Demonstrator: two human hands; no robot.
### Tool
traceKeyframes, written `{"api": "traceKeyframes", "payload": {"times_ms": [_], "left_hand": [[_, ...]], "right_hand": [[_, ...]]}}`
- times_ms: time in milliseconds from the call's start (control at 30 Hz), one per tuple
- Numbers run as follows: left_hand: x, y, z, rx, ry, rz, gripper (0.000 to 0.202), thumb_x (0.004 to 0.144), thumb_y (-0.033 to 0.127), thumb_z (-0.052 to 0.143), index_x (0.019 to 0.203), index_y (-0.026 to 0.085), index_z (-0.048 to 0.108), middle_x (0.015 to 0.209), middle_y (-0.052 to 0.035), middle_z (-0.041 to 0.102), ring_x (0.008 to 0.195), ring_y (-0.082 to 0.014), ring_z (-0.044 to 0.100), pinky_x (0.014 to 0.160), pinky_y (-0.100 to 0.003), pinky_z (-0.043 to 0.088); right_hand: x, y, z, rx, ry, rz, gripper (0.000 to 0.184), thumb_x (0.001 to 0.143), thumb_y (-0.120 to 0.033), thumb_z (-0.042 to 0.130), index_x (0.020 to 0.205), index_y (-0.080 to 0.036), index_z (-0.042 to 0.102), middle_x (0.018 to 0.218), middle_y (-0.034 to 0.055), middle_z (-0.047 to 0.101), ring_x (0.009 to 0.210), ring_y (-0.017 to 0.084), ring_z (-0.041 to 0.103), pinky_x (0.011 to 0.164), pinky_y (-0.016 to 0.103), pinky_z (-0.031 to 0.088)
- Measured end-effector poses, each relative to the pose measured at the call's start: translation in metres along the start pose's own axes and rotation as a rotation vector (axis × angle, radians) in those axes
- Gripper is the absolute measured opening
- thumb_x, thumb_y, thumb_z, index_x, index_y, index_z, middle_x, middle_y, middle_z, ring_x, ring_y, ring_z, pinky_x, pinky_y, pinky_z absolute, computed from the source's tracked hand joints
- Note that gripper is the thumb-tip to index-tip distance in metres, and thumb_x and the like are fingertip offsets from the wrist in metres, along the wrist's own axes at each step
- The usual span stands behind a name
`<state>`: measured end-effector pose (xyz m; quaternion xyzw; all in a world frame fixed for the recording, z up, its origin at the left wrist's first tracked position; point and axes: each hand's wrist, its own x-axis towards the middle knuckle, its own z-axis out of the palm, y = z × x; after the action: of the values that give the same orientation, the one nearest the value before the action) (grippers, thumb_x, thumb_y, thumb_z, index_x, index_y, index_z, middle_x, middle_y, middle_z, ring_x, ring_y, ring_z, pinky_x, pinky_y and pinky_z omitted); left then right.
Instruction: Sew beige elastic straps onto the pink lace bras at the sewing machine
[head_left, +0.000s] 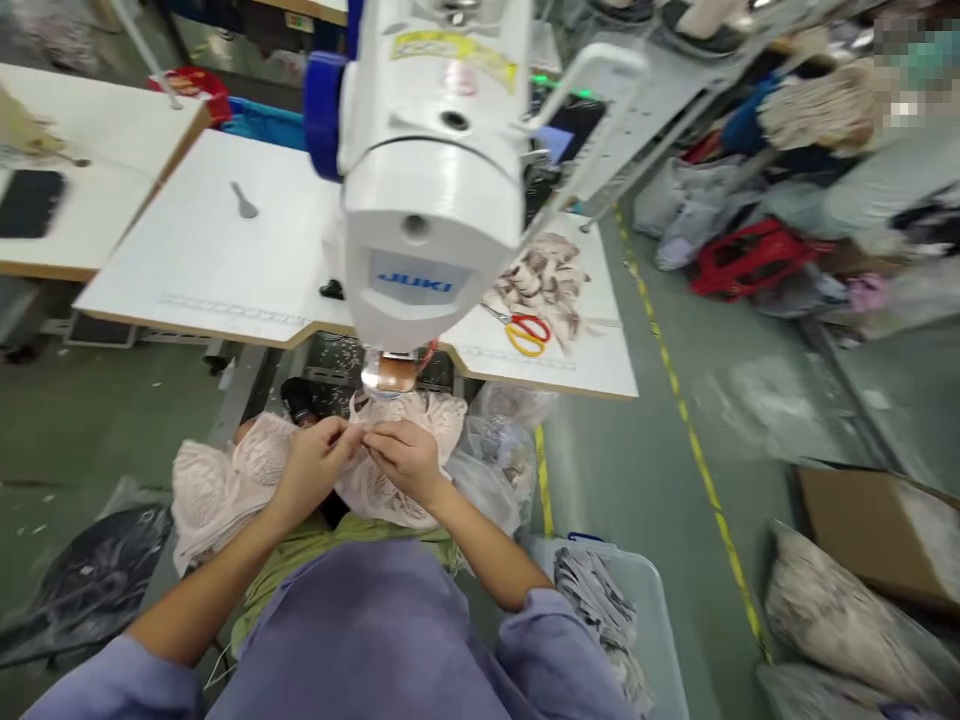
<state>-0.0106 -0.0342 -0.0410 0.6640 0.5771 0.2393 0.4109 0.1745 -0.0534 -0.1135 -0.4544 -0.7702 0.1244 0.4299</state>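
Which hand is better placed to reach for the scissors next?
Probably your right hand: the scissors lie on the table to its right, while your left hand is farther away. Both hands are holding the pale garment, though.

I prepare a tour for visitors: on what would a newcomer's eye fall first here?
Probably the white JUKI sewing machine head, large at the top centre. Just below it, the left grip and right grip meet on pale lacy fabric. Red-and-yellow scissors stand out on the white table, right of the machine head.
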Motion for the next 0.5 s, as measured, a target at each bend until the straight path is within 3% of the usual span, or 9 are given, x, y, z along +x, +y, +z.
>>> {"api": "traceKeyframes", "payload": {"times_ms": [33, 100, 133, 167, 267, 333, 400, 500], "left_hand": [[0.003, -0.003, -0.002, 0.027, -0.004, -0.004, 0.039, 0.095, 0.049, 0.048, 0.075, 0.019, 0.062, 0.070, -0.0016, 0.066, 0.068, -0.0172, 0.059, 0.062, -0.025, 0.041], [0.008, -0.008, -0.006, 0.072, -0.035, 0.019, 0.041, 0.095, 0.051, 0.046, 0.074, 0.020, 0.062, 0.070, -0.0022, 0.067, 0.069, -0.0185, 0.061, 0.063, -0.026, 0.042], [0.009, -0.011, -0.008, 0.091, -0.060, 0.041, 0.042, 0.095, 0.052, 0.045, 0.072, 0.020, 0.061, 0.069, -0.0021, 0.067, 0.068, -0.0189, 0.062, 0.063, -0.026, 0.042], [0.009, -0.013, -0.010, 0.103, -0.091, 0.063, 0.044, 0.095, 0.053, 0.044, 0.070, 0.021, 0.060, 0.067, -0.0018, 0.067, 0.067, -0.0191, 0.062, 0.062, -0.026, 0.042], [0.009, -0.024, -0.009, 0.105, -0.163, 0.067, 0.046, 0.092, 0.059, 0.044, 0.070, 0.023, 0.062, 0.064, -0.0007, 0.067, 0.062, -0.0201, 0.063, 0.059, -0.027, 0.046], [0.013, -0.034, -0.006, 0.051, -0.142, 0.007, 0.045, 0.084, 0.065, 0.049, 0.079, 0.025, 0.068, 0.070, -0.0018, 0.073, 0.067, -0.0235, 0.069, 0.061, -0.029, 0.053], [0.023, -0.042, -0.005, -0.034, -0.139, -0.042, 0.048, 0.074, 0.071, 0.055, 0.084, 0.026, 0.070, 0.076, -0.0031, 0.077, 0.072, -0.0268, 0.073, 0.066, -0.032, 0.058], [0.031, -0.036, -0.010, -0.092, -0.129, -0.084, 0.051, 0.069, 0.071, 0.059, 0.087, 0.025, 0.071, 0.079, -0.0049, 0.079, 0.072, -0.0278, 0.073, 0.068, -0.035, 0.060]], "right_hand": [[0.005, 0.020, -0.014, -0.079, -0.094, 0.036, 0.020, 0.098, -0.026, 0.055, 0.105, -0.026, 0.073, 0.100, 0.0029, 0.075, 0.094, 0.016, 0.069, 0.086, 0.029, 0.055], [0.024, 0.068, -0.055, -0.305, -0.226, 0.260, 0.030, 0.100, -0.022, 0.045, 0.118, -0.022, 0.069, 0.116, 0.0073, 0.072, 0.112, 0.017, 0.064, 0.100, 0.031, 0.050], [0.037, 0.092, -0.079, -0.466, -0.232, 0.459, 0.037, 0.101, -0.017, 0.037, 0.127, -0.019, 0.063, 0.129, 0.0105, 0.066, 0.124, 0.018, 0.057, 0.108, 0.033, 0.044], [0.051, 0.115, -0.103, -0.551, -0.216, 0.552, 0.043, 0.100, -0.011, 0.031, 0.135, -0.011, 0.056, 0.138, 0.0175, 0.060, 0.131, 0.022, 0.052, 0.112, 0.039, 0.040], [0.091, 0.160, -0.161, -0.674, -0.244, 0.663, 0.041, 0.098, -0.009, 0.034, 0.133, -0.003, 0.054, 0.128, 0.0258, 0.063, 0.123, 0.028, 0.057, 0.103, 0.043, 0.044], [0.107, 0.170, -0.182, -0.710, -0.298, 0.683, 0.032, 0.098, -0.015, 0.043, 0.125, -0.007, 0.060, 0.116, 0.0221, 0.068, 0.111, 0.027, 0.063, 0.094, 0.038, 0.048], [0.110, 0.170, -0.189, -0.728, -0.338, 0.687, 0.027, 0.099, -0.022, 0.049, 0.120, -0.011, 0.062, 0.111, 0.0187, 0.069, 0.103, 0.025, 0.066, 0.089, 0.034, 0.049], [0.089, 0.150, -0.185, -0.706, -0.362, 0.668, 0.030, 0.100, -0.031, 0.051, 0.122, -0.013, 0.059, 0.112, 0.0157, 0.068, 0.100, 0.022, 0.067, 0.087, 0.031, 0.050]]}}
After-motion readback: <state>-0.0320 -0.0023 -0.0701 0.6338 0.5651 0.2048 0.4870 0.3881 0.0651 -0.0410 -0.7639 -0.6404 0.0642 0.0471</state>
